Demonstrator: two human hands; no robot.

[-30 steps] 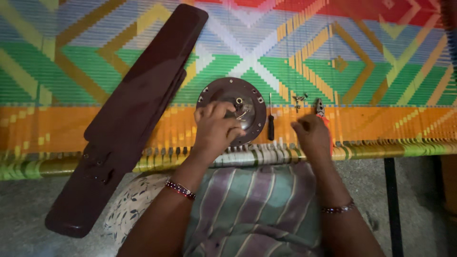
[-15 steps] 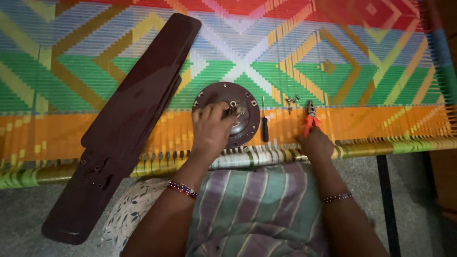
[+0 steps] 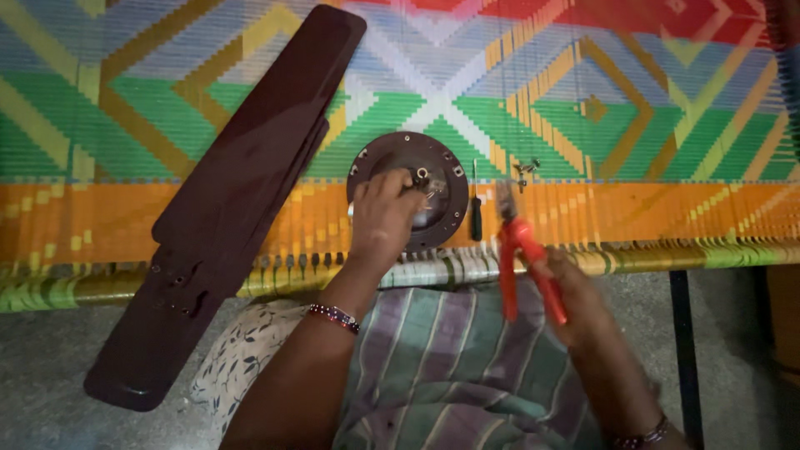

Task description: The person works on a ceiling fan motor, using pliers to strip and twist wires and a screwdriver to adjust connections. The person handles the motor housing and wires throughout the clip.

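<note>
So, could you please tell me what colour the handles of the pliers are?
Bright orange-red, seen in the head view: the right hand holds the pliers.

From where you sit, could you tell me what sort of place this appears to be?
Probably a home or small repair spot, not a fitted workshop: the round fan plate and brown fan blades lie on a colourful woven cot over a bare concrete floor, and the right hand holds red-handled pliers.

Rested left hand (image 3: 385,218) on round dark fan plate (image 3: 442,171) atop woven cot (image 3: 583,108); gripped red-handled pliers (image 3: 523,254) in right hand (image 3: 583,302); lay beside brown fan blades (image 3: 225,208), screwdriver (image 3: 476,218).
</note>
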